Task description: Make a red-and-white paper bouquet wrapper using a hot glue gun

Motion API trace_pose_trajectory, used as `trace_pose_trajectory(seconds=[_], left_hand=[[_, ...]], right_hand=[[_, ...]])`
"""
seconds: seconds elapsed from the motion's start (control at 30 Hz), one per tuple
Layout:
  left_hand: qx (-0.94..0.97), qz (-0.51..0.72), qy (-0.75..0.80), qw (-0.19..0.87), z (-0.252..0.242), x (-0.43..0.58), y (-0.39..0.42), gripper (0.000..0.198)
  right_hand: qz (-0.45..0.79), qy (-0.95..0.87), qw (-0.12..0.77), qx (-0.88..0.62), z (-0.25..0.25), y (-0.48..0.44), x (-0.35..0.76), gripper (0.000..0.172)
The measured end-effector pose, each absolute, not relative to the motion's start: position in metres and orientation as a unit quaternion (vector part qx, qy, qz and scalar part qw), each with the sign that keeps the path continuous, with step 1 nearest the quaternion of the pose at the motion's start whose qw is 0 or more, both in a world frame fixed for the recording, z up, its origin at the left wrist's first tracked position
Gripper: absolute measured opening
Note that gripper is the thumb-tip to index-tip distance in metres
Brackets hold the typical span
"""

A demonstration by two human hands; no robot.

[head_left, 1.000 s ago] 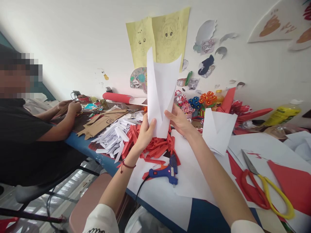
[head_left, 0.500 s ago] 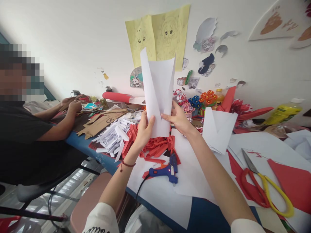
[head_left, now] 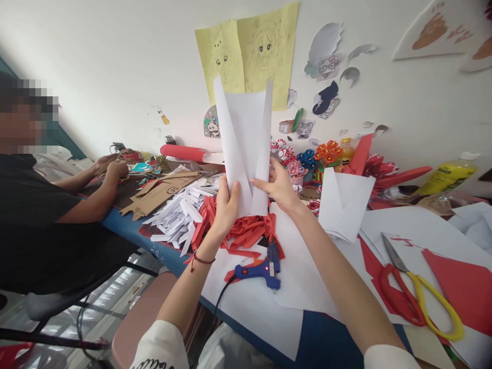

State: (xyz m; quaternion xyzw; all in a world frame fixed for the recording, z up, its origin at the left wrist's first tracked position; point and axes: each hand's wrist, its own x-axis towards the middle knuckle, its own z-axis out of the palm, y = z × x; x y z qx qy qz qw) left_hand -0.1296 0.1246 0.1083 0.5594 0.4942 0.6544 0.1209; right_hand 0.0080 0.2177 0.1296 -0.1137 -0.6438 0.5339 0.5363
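A white sheet of paper (head_left: 246, 138) stands upright between my hands, its two sides folded inward so the flaps come close near the bottom. My left hand (head_left: 227, 205) grips the left side, thumb against the front of the flap. On the right edge my right hand (head_left: 280, 184) holds the other flap, thumb in front and fingers partly behind the paper. Below it lie red paper strips (head_left: 249, 233) and a blue hot glue gun (head_left: 261, 271) with a lit red light. To the right stands another folded white paper piece (head_left: 344, 202).
White paper strips (head_left: 177, 212) are piled at left, near cardboard (head_left: 161, 192). Scissors (head_left: 411, 287) with red and yellow handles lie at right beside red paper (head_left: 461, 287). Paper flowers (head_left: 328, 154) and a yellow bottle (head_left: 448, 171) stand behind. A person (head_left: 49, 189) works at left.
The paper's two flaps have moved apart, most at the bottom, so the gap between them is wider. My hands have shifted slightly left with the sheet.
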Motion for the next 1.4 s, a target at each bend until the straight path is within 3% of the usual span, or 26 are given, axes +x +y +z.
trace_pose_trajectory(seconds=[0.47, 0.73, 1.07, 1.4], left_hand=[[0.518, 0.671, 0.516, 0.126, 0.109, -0.116, 0.123, 0.037], [0.562, 0.667, 0.479, 0.098, 0.106, -0.116, 0.130, 0.052], [0.531, 0.659, 0.523, 0.105, 0.102, -0.123, 0.135, 0.030], [0.559, 0.649, 0.489, 0.166, 0.105, -0.127, 0.136, 0.033]], right_hand=[[0.509, -0.589, 0.607, -0.157, 0.112, 0.207, -0.017, 0.089], [0.492, -0.565, 0.637, -0.184, 0.106, 0.210, -0.019, 0.077], [0.492, -0.579, 0.626, -0.176, 0.108, 0.209, -0.020, 0.074], [0.432, -0.586, 0.647, -0.226, 0.103, 0.215, -0.016, 0.069]])
